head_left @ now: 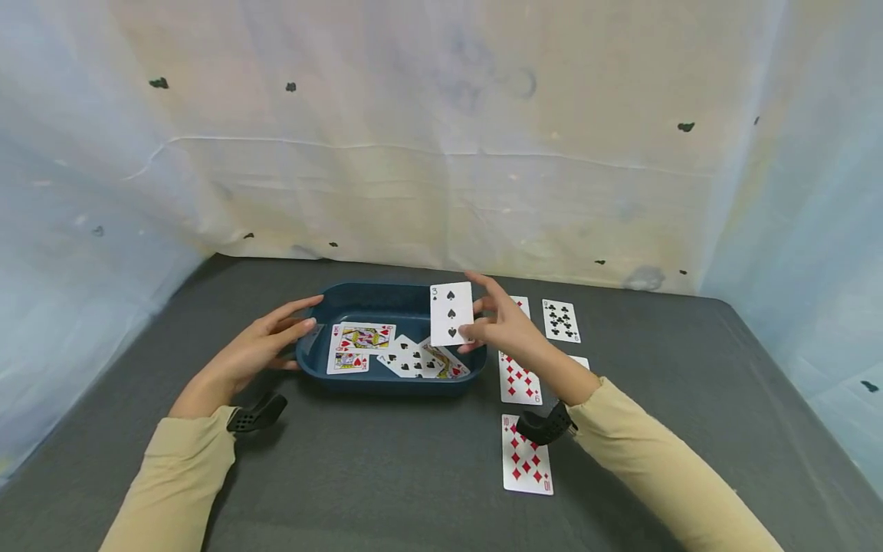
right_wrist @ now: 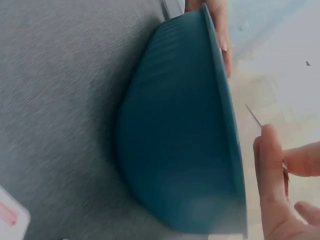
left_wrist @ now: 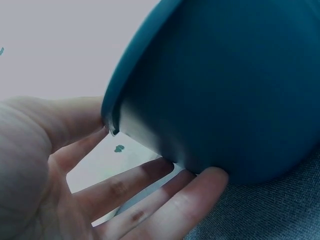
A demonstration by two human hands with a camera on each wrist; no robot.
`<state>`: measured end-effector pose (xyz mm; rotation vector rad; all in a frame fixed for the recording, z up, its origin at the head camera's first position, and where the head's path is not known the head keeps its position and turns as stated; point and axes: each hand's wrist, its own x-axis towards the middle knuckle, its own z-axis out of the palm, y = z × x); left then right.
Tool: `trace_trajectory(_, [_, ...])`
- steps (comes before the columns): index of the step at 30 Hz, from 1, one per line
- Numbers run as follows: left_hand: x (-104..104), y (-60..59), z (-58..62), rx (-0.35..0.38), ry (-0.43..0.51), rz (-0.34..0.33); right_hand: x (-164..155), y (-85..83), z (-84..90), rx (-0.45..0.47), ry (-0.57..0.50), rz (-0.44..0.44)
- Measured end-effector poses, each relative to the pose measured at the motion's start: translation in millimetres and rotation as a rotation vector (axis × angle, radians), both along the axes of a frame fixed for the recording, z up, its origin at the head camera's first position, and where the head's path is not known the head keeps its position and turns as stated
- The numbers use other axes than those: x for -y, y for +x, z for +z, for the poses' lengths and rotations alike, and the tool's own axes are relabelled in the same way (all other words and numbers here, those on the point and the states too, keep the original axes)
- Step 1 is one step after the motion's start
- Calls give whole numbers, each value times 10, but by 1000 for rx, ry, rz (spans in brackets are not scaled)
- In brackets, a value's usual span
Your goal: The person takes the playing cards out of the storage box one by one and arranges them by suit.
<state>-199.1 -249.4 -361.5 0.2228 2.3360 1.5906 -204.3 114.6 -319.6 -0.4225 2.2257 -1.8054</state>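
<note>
A dark blue plastic tray (head_left: 386, 388) sits near the back of the table. My left hand (head_left: 251, 349) holds its left end, thumb at the rim and fingers against the outer wall (left_wrist: 225, 100). Over the tray's right end, my right hand (head_left: 509, 322) pinches a three of spades playing card (head_left: 451, 307) by its right edge. In the right wrist view that card (right_wrist: 253, 114) shows only as a thin edge above the rim. Inside the tray lie red face cards (head_left: 366, 337), a spade card (head_left: 405, 357) and another face card (head_left: 451, 366), overlapping.
On the dark table (head_left: 386, 475), right of the tray, lie a clubs card (head_left: 561, 320), a nine of diamonds (head_left: 520, 383) and a ten of diamonds (head_left: 527, 469). The right arm partly covers others there. A pale sheet (head_left: 441, 192) hangs behind the table.
</note>
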Motion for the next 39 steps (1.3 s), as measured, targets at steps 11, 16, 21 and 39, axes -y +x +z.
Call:
trace_trajectory(11, [38, -5, -7, 5, -24, 5, -321, 90, -69, -35, 12, -37])
trace_trajectory(16, [59, 7, 2, 4, -42, 11, -480, 90, -109, -74, 53, -77])
trace_trajectory(21, [73, 20, 10, -1, -56, 12, -621, 90, -141, -86, 130, -135])
trace_trajectory(39, [101, 60, 16, 4, -52, 27, -1190, -39, -337, -59, 222, -306])
